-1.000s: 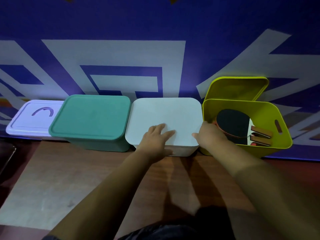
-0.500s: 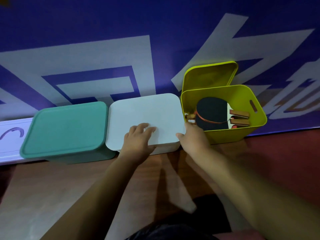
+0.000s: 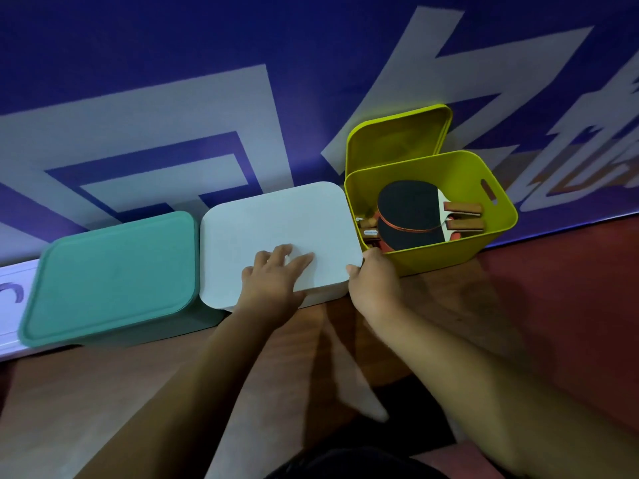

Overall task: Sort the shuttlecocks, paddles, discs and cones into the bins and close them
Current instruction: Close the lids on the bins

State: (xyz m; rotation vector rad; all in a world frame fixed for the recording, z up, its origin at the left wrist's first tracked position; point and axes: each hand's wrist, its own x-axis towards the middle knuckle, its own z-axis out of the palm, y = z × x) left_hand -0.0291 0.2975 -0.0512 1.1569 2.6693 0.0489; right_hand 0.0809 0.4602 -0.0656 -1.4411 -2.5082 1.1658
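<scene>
Left hand (image 3: 273,283) lies flat on the white lid (image 3: 276,216); right hand (image 3: 375,286) grips its near right corner, fingertips hidden. A pale bin (image 3: 10,278) is cut off left.

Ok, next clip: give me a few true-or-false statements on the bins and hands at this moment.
1. The yellow bin is open, with paddles inside. True.
2. The green lid sits closed on its bin. True.
3. The left hand lies flat on the green lid. False: it lies flat on the white lid.
4. The yellow lid lies flat on the floor. False: it stands on edge behind the yellow bin, against the wall.
5. The right hand reaches into the yellow bin. False: it is at the white lid's right front corner, outside the yellow bin.
</scene>
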